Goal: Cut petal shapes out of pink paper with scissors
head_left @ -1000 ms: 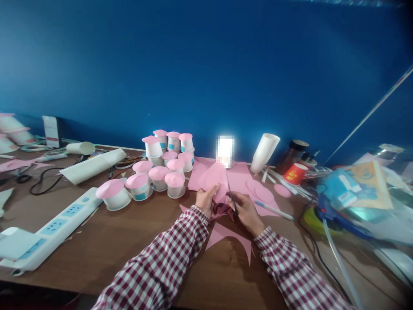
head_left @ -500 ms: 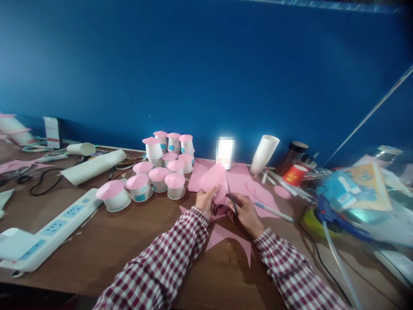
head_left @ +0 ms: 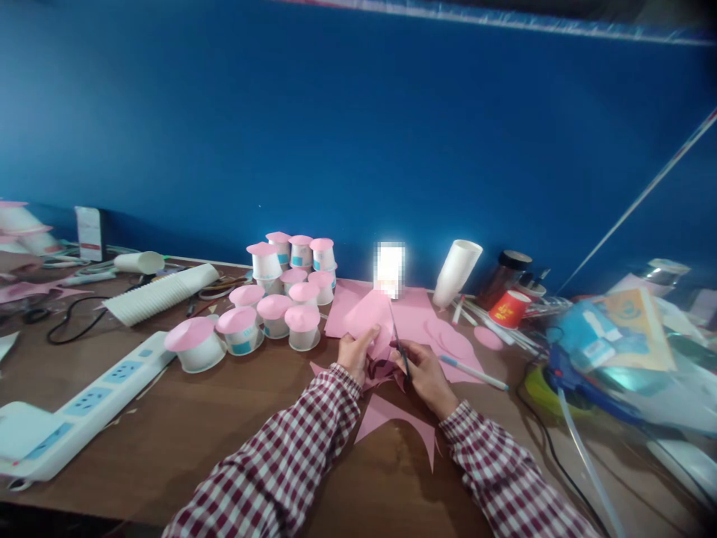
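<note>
My left hand (head_left: 358,353) pinches a piece of pink paper (head_left: 370,314), its thumb lying on top. My right hand (head_left: 424,373) is closed round the handles of a pair of scissors (head_left: 395,327), whose blades point away from me along the right edge of that piece. Behind it lie larger pink sheets (head_left: 414,308), some with rounded outlines. A curved pink offcut (head_left: 395,420) rests on the table just in front of my hands, and more scraps sit beneath them.
Several paper cups with pink cone tops (head_left: 240,329) stand on the left, beside a white power strip (head_left: 92,403) and a cup stack (head_left: 162,293). To the right are a pen (head_left: 475,373), a white cup stack (head_left: 458,273), a red cup (head_left: 509,308) and a blue glue gun (head_left: 582,385).
The whole view has shifted slightly, so things appear a little lower. My hands keep the same hold on paper and scissors, with little visible movement.
</note>
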Available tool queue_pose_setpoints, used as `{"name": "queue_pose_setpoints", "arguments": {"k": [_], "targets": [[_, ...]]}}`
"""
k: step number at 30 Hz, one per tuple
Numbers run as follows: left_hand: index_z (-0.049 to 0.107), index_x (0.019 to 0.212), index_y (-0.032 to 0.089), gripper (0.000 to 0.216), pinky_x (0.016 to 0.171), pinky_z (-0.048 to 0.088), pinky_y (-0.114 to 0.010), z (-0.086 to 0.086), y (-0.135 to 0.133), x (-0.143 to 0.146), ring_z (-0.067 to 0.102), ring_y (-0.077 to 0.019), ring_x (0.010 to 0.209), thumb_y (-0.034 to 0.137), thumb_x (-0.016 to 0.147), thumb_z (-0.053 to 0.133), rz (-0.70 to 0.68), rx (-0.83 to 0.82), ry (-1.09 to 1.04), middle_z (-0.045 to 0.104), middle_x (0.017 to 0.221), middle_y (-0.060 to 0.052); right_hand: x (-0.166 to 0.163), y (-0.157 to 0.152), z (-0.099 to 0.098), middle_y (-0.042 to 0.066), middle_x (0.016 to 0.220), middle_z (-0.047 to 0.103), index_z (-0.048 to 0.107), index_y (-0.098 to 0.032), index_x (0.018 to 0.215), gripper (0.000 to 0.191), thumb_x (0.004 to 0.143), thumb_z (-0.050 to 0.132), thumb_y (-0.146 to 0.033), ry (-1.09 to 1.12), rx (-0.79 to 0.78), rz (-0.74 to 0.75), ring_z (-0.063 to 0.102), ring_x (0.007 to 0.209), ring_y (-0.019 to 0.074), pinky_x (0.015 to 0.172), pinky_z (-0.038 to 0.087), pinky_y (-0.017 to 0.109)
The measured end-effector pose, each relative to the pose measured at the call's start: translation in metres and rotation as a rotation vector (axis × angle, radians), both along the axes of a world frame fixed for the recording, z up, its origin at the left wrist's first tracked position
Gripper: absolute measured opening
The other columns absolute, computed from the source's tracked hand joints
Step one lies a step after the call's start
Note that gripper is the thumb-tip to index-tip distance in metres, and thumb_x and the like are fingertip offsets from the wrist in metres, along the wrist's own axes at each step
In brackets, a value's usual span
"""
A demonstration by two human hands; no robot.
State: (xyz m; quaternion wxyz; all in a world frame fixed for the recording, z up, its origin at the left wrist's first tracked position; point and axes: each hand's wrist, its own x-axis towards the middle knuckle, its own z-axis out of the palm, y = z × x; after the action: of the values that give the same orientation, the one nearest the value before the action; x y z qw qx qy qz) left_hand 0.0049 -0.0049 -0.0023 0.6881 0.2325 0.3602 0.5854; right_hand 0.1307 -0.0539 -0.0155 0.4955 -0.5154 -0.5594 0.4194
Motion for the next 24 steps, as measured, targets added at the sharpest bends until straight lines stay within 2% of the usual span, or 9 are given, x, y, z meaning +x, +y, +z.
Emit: {"name": "queue_pose_setpoints", "arguments": {"k": [4, 7, 11, 17, 24], "targets": [[0.054, 0.055, 0.012, 0.032, 0.040, 0.043, -0.024, 0.004, -0.001, -0.002, 0.052, -0.0122, 0.040, 0.029, 0.050, 0.081, -0.002, -0.040, 0.042, 0.054, 0.046, -0.001, 0.000, 0.000, -0.001, -0.002, 0.058, 0.055, 0.061, -0.015, 0.108, 0.042, 0.079, 0.058, -0.046, 0.002, -0.006, -0.004, 0.047, 0.042, 0.0108, 0.041, 0.039, 0.022], [0.056, 0.058, 0.011, 0.031, 0.037, 0.040, -0.022, 0.007, -0.002, -0.003, 0.049, -0.0107, 0.038, 0.029, 0.050, 0.081, 0.001, -0.036, 0.052, 0.054, 0.046, -0.001, 0.000, 0.000, 0.000, -0.002, 0.057, 0.056, 0.061, -0.015, 0.107, 0.043, 0.078, 0.059, -0.046, -0.016, -0.007, -0.013, 0.048, 0.042, 0.0110, 0.042, 0.040, 0.023], [0.057, 0.060, 0.012, 0.031, 0.039, 0.041, -0.022, 0.009, -0.003, -0.003, 0.051, -0.0112, 0.040, 0.028, 0.049, 0.082, 0.017, -0.043, 0.054, 0.054, 0.046, 0.000, 0.000, -0.001, 0.003, -0.003, 0.056, 0.055, 0.061, -0.015, 0.106, 0.041, 0.079, 0.059, -0.045, -0.021, -0.015, -0.012, 0.048, 0.042, 0.0112, 0.041, 0.039, 0.023], [0.056, 0.059, 0.014, 0.029, 0.040, 0.043, -0.022, 0.011, -0.003, -0.003, 0.053, -0.0124, 0.043, 0.027, 0.052, 0.081, 0.030, -0.101, 0.053, 0.051, 0.044, 0.002, 0.002, -0.001, 0.007, 0.004, 0.073, 0.064, 0.065, -0.014, 0.097, 0.034, 0.079, 0.059, -0.042, -0.126, 0.089, -0.035, 0.057, 0.062, 0.0159, 0.055, 0.046, 0.025], [0.056, 0.061, 0.013, 0.028, 0.040, 0.043, -0.023, 0.007, -0.001, -0.003, 0.054, -0.0128, 0.043, 0.027, 0.054, 0.079, 0.042, -0.097, 0.082, 0.053, 0.046, 0.001, 0.002, -0.001, 0.006, 0.004, 0.071, 0.062, 0.065, -0.014, 0.100, 0.038, 0.078, 0.059, -0.045, -0.155, 0.065, -0.046, 0.056, 0.062, 0.0165, 0.054, 0.046, 0.026]]}}
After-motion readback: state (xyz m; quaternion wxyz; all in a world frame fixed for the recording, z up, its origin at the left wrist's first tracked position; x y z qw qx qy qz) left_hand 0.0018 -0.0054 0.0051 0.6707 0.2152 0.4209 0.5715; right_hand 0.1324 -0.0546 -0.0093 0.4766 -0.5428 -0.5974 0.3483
